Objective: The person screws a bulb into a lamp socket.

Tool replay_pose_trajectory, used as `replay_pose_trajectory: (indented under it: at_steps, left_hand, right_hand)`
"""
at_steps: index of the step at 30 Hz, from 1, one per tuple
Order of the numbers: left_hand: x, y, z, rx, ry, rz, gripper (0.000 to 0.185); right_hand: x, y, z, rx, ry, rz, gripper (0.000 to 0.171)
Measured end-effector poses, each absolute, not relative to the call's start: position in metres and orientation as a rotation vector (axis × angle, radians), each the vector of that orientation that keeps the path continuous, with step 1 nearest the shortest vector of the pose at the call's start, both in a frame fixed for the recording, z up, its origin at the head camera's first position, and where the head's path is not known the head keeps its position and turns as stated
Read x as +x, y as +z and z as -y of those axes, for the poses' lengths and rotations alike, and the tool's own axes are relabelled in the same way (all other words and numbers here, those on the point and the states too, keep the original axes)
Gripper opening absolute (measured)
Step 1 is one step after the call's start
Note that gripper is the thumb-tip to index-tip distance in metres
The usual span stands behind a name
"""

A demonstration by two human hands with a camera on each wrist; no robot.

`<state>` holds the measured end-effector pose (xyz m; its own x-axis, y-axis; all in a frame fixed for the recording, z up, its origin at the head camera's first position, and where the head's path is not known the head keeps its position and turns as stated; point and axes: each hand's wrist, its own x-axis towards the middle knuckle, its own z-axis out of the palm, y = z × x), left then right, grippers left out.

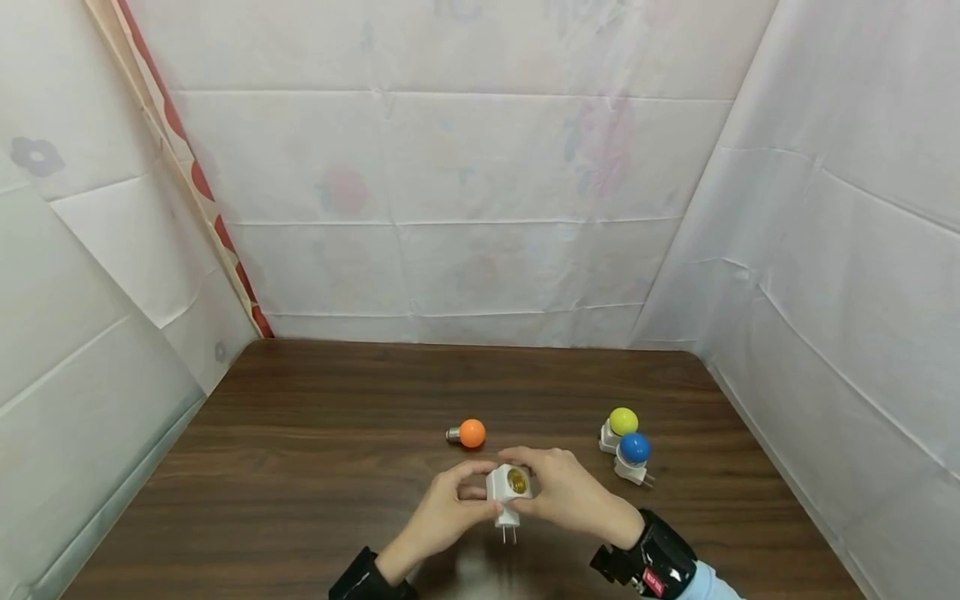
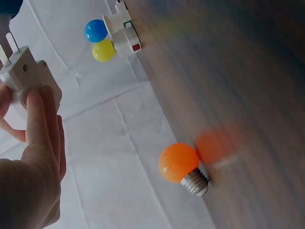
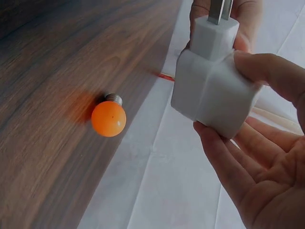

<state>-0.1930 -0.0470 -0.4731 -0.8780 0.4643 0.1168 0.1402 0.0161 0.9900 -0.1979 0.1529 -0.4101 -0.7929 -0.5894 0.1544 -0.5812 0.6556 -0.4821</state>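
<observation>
Between both hands is a white plug-in bulb socket (image 1: 504, 492), its brass-coloured threaded opening facing up and its two flat prongs pointing toward the person. My left hand (image 1: 447, 508) grips its left side, with thumb and fingers on the casing. On the other side my right hand (image 1: 564, 493) pinches it between thumb and fingers, as the right wrist view also shows at the socket body (image 3: 209, 90). Just beyond the hands an orange bulb (image 1: 472, 433) lies on its side, metal screw base (image 2: 195, 182) to the left in the head view.
To the right stand two more white sockets, one holding a yellow bulb (image 1: 623, 421), the other a blue bulb (image 1: 634, 448). They sit close together on the dark wooden table (image 1: 337, 400). White cloth (image 1: 480, 267) hangs around the table's back and sides.
</observation>
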Motion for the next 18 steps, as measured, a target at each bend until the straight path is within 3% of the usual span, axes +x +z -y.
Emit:
replay_pose_trajectory:
  at_steps: [11,18]
  left_hand:
    - [-0.195,-0.475,0.049,0.627,2.046,-1.885,0.053]
    - [-0.195,-0.475,0.048,0.589,2.095,-1.843,0.054]
  right_hand:
    - [-0.195,-0.43,-0.159,-0.769,-1.329,-2.605,0.058]
    - [-0.194,-0.444,-0.154,-0.687,-1.658,-2.414,0.053]
